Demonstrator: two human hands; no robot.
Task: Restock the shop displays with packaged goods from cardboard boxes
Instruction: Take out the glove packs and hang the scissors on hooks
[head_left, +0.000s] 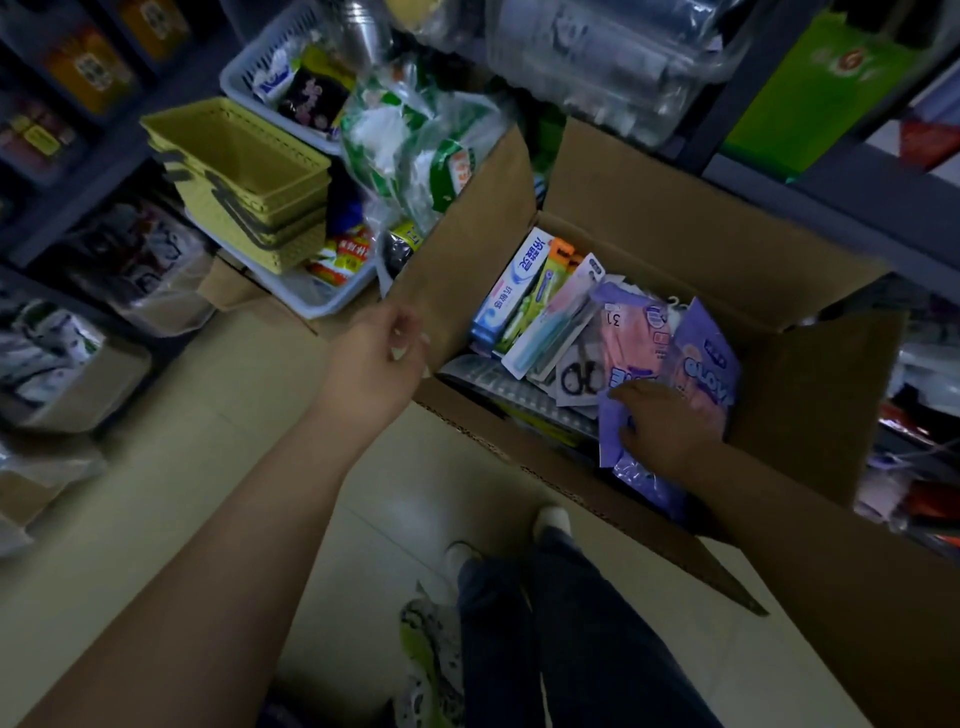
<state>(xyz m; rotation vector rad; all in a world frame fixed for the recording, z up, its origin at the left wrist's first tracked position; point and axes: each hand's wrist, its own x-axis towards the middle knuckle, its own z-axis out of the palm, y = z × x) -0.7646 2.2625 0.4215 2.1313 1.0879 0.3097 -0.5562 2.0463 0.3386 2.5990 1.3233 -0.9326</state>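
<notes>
progress: early, by my read. cardboard box (649, 249) is open on the floor (156, 493) and looks full; no pack is out of it in view, nothing seen going onto a shelf. Left to do: lift packs out, carry to displays, hang or place.
shoes/legs: person's legs (545, 623) just near side of the box, standing on the floor.
right hand: right hand (660, 421) is inside the box at its near right part, fingers bent over the purple glove pack (706, 364) and lying on it. Looks like a grip starting; cannot tell if the thumb is under the pack.
glove pack: directly under and just beyond the right hand, leaning against the box's right wall, a second pink-and-purple pack (639, 332) touching it on its left.
left hand: left hand (384, 353) is at the box's left flap (467, 244), fingers loosely curled at the flap edge, holding it back; contact is blurred.
other stock in box: scissors card (579, 374), toothbrush cards (556, 322), toothpaste carton (511, 291), all left of the glove pack, stacked on edge.
beyond the box: yellow baskets (244, 182) stacked far left, bagged goods (415, 145) behind the flap, shelving (831, 182) behind the far wall.
next: likely pull the glove pack up and out; neighbours may snag.
</notes>
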